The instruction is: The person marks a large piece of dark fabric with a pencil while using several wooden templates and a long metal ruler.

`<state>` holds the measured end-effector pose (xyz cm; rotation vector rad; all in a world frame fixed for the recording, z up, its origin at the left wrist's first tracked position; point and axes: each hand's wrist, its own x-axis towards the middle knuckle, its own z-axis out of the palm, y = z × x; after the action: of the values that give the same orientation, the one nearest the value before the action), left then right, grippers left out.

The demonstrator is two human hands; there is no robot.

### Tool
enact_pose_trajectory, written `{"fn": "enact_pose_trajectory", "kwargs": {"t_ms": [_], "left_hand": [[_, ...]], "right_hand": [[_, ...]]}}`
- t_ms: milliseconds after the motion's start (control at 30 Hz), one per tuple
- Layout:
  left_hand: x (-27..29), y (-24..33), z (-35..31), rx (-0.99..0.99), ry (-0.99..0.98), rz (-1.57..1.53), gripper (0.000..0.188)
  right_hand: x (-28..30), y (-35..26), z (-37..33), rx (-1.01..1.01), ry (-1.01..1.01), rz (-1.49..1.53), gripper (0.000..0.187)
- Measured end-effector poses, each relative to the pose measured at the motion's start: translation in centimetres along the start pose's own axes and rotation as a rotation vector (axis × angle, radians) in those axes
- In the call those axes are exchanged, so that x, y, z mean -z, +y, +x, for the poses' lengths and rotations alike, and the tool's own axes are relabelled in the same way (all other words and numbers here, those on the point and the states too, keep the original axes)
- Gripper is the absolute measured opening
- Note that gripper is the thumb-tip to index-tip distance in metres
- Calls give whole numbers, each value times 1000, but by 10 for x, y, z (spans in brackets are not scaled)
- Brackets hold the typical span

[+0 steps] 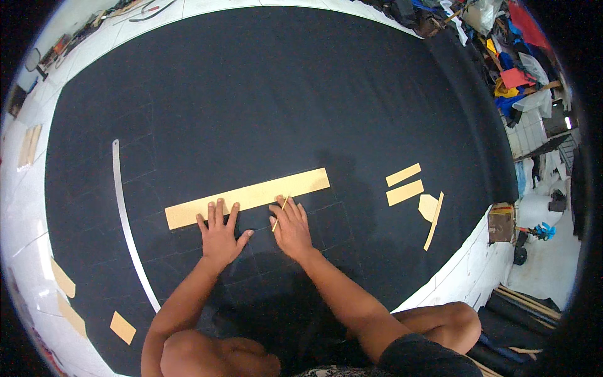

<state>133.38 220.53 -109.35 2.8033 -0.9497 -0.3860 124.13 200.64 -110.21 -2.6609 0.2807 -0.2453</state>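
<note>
A long tan cardboard strip (254,193) lies slightly slanted on black cloth (282,94). My left hand (220,235) rests with spread fingers on the strip's lower edge, left of its middle, and its thumb points right over the cloth. Near the strip's right part, my right hand (291,229) holds a thin yellow pencil (275,223) between its fingers, with the fingertips at the strip's lower edge. Faint pale lines mark the cloth around both hands.
A long metal ruler (129,235) curves down the left side. Small tan pieces (405,193) lie at right, with a tan diamond piece (123,328) at lower left. A cardboard box (501,223) stands beyond the cloth's right edge, below heaped coloured scraps (512,78).
</note>
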Motion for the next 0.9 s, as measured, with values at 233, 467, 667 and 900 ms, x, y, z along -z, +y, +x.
{"fn": "enact_pose_trajectory", "kwargs": {"t_ms": [233, 467, 667, 900], "left_hand": [[3, -23, 32, 20, 87, -70, 87], [6, -24, 40, 13, 68, -48, 87], [4, -26, 39, -7, 89, -69, 87], [-8, -31, 27, -10, 155, -65, 83]], "right_hand": [[-6, 15, 51, 35, -114, -134, 39], [6, 51, 70, 15, -92, -173, 41], [3, 53, 71, -2, -33, -126, 41], [1, 48, 63, -26, -24, -129, 40]]}}
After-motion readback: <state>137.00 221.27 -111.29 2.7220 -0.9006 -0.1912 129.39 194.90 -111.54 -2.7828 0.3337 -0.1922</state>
